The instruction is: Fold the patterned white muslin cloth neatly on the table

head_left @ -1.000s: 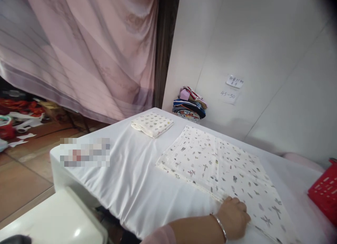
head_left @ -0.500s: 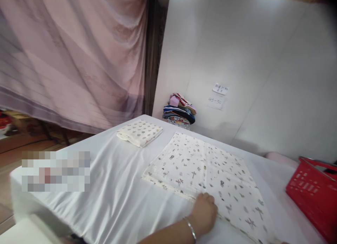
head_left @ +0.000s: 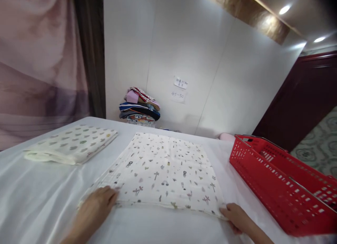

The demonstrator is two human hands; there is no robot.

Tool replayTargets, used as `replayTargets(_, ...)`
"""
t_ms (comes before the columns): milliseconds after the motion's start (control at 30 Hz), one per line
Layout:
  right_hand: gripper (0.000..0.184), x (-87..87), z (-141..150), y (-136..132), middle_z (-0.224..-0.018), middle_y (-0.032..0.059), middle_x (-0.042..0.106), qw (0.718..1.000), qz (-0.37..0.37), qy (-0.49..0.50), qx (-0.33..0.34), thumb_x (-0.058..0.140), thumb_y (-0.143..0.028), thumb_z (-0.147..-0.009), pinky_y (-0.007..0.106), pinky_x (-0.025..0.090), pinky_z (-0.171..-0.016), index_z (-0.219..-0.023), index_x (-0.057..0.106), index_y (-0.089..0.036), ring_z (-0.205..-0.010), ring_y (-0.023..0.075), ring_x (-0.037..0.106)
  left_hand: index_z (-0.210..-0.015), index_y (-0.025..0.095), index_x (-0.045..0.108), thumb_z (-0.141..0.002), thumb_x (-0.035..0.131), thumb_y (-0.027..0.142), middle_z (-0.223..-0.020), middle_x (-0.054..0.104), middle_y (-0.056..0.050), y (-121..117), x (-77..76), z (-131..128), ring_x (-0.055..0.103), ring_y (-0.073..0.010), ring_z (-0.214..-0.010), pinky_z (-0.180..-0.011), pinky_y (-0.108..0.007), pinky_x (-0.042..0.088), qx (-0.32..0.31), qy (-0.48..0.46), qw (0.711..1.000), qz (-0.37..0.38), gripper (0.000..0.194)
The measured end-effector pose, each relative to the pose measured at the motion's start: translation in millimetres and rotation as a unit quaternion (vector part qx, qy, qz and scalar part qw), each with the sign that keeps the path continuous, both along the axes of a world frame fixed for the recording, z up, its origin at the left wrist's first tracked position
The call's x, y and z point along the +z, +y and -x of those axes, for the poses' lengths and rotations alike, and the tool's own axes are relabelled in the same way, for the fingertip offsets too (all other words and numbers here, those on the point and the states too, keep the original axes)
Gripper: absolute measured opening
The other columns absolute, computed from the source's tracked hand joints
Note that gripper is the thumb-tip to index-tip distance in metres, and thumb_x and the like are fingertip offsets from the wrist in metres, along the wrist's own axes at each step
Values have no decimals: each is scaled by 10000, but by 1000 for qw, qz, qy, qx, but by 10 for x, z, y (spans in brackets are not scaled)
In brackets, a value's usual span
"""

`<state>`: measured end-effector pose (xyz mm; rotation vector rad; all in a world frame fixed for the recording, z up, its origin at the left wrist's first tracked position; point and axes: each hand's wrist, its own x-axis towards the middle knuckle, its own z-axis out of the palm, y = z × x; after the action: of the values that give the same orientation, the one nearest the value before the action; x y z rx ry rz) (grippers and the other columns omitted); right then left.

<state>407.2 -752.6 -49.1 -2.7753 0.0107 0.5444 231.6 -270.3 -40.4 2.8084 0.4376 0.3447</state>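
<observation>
A white printed cloth (head_left: 165, 170) lies flat in the middle of the white-covered table (head_left: 39, 202). My left hand (head_left: 96, 207) rests on its near left corner with the fingers curled over the edge. At the near right corner, my right hand (head_left: 235, 216) pinches the cloth's edge. A second folded cloth with a leaf print (head_left: 72, 144) lies at the left, away from both hands.
A red plastic basket (head_left: 276, 180) stands at the table's right side. A stack of folded coloured clothes (head_left: 139, 107) sits against the white wall, beside paper notes (head_left: 179, 89). A pink curtain (head_left: 39, 61) hangs at the left.
The view has swung right, so the basket now shows fully. My left hand has slid to the cloth's near left corner, and my right hand has come into view at the near right corner.
</observation>
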Motion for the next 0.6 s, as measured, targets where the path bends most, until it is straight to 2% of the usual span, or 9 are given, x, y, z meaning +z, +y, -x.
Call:
replayTargets(33, 285, 54, -13, -2, -674, 104, 631, 998, 47, -39, 31, 448, -425, -767, 351, 473, -575, -686, 555, -173, -643, 249, 629, -729, 183, 620, -846, 334, 377, -784, 612, -59, 99, 7, 27, 558, -212, -808, -763, -352, 397, 18, 13, 1000, -10, 366)
replayTargets(100, 302, 163, -60, 64, -925, 152, 647, 982, 112, -123, 85, 463, -400, -772, 400, 459, -771, -864, 623, -161, -908, 295, 607, -805, 174, 638, -845, 314, 374, -861, 629, -79, 241, 22, 38, 563, -230, -852, -774, -366, 404, 46, 11, 998, -33, 383)
replayTargets(167, 407, 258, -127, 258, -1147, 146, 580, 970, 104, -178, 131, 425, -391, -801, 391, 393, -919, -1106, 576, -169, -1102, 280, 515, -920, 158, 641, -843, 304, 393, -989, 628, -99, 288, 45, -26, 554, -251, -937, -811, -383, 411, 62, -23, 996, -58, 417)
replayTargets(233, 510, 324, -201, 581, -1310, 106, 466, 960, 41, -195, 196, 369, -419, -828, 351, 308, -1016, -1264, 466, -172, -1223, 238, 403, -1025, 142, 623, -836, 309, 426, -1110, 601, -110, 256, 67, -167, 528, -260, -1034, -874, -391, 405, 62, -57, 993, -79, 464)
replayTargets(333, 587, 359, -330, 1185, -1441, 45, 279, 947, -28, -163, 274, 334, -448, -835, 335, 202, -1075, -1355, 351, -177, -1318, 215, 237, -1147, 131, 571, -825, 322, 456, -1256, 523, -111, 165, 47, -424, 440, -261, -1181, -986, -408, 339, 42, -69, 990, -115, 521)
replayTargets(433, 628, 327, -535, 1700, -1491, -10, 93, 938, -54, -127, 317, 284, -498, -853, 331, 112, -1092, -1410, 222, -213, -1358, 214, 79, -1203, 135, 540, -804, 352, 430, -1341, 441, -116, 160, -78, -548, 332, -296, -1270, -1025, -480, 265, 62, -28, 987, -146, 530)
replayTargets(500, 644, 278, -715, 1902, -1495, -16, 28, 938, -43, -114, 324, 241, -528, -865, 345, 43, -1094, -1423, 163, -215, -1361, 222, 8, -1167, 180, 578, -797, 350, 337, -1349, 436, -94, 222, -197, -520, 288, -312, -1293, -1023, -520, 236, 54, 6, 986, -160, 462)
replayTargets(600, 655, 175, -968, 1993, -1496, 6, 2, 947, -1, -99, 304, 197, -558, -871, 367, -19, -1085, -1420, 161, -203, -1360, 223, -36, -1117, 267, 617, -775, 306, 174, -1365, 423, -31, 334, -349, -412, 198, -294, -1332, -1039, -535, 178, -17, 17, 984, -177, 471)
